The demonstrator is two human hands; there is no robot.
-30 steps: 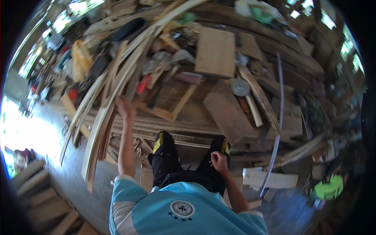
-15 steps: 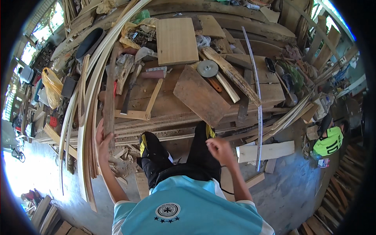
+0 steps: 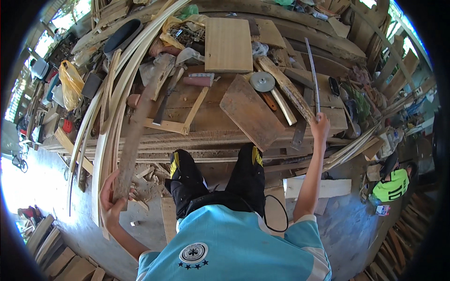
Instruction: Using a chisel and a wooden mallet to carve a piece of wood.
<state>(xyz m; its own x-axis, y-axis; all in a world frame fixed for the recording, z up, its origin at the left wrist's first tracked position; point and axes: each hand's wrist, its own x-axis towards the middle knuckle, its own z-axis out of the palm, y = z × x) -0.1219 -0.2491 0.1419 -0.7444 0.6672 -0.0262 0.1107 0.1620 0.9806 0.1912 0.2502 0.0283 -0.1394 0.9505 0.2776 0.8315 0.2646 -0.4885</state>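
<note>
Near the lower left, my left hand (image 3: 111,202) holds the lower end of a rough brown wooden board (image 3: 136,133), thumb and fingers on either side. The board slants up and away over the bench, beside a bundle of pale wood strips (image 3: 110,145). My right hand (image 3: 320,124) is closed round a long thin pale ruler (image 3: 313,70), which points away across the right of the bench. Its lower part is hidden by my hand and forearm. Left of this hand lie a rough wood stick (image 3: 286,89) and a dark flat bar (image 3: 300,131).
On the bench are a brown rectangular board (image 3: 251,110), a light board (image 3: 227,44), a grey disc (image 3: 262,82), a wooden frame piece (image 3: 195,112) and a dark phone-like object (image 3: 334,86). A person in a yellow-green shirt (image 3: 391,183) is low at far right.
My right hand has moved up and right and taken hold of the ruler, shifting it away from me. My left hand has come lower and nearer with the board. The view has shifted slightly.
</note>
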